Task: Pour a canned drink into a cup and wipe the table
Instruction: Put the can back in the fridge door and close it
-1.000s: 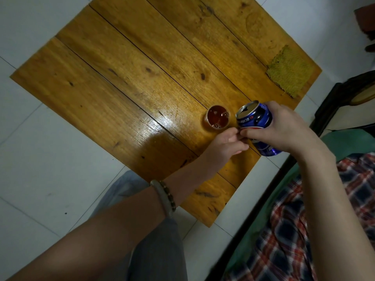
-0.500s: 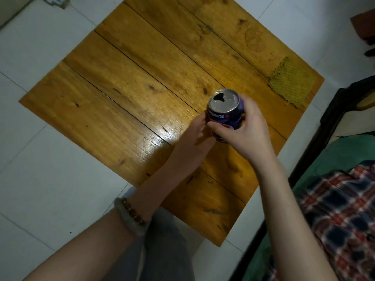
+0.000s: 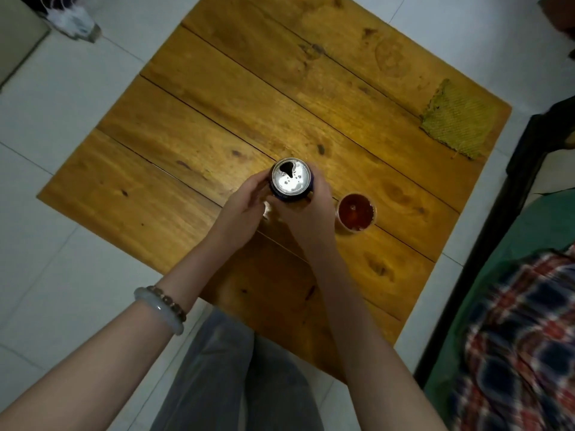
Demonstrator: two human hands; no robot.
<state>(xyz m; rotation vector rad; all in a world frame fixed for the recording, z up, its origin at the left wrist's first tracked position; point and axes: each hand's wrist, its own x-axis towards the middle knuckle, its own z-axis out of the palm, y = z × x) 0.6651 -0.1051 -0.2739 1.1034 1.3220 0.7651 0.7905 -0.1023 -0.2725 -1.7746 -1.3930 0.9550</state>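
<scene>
Can (image 3: 291,181) upright, mouth open, drops of liquid on the lid. It's over the near-middle of the desk (image 3: 186,135); can't tell if the base touches the wood. Both grips are clamped on it: left grip (image 3: 245,209) curls round the can's left side, right grip (image 3: 308,219) wraps the right side and the lower body. Cup (image 3: 355,212) stands on the desk just right of the right grip, full of reddish-brown drink, not touching the can. Yellow-green cloth (image 3: 457,119) lies flat at the far right corner, well apart from both. Two bracelets (image 3: 161,309) on the left wrist.
</scene>
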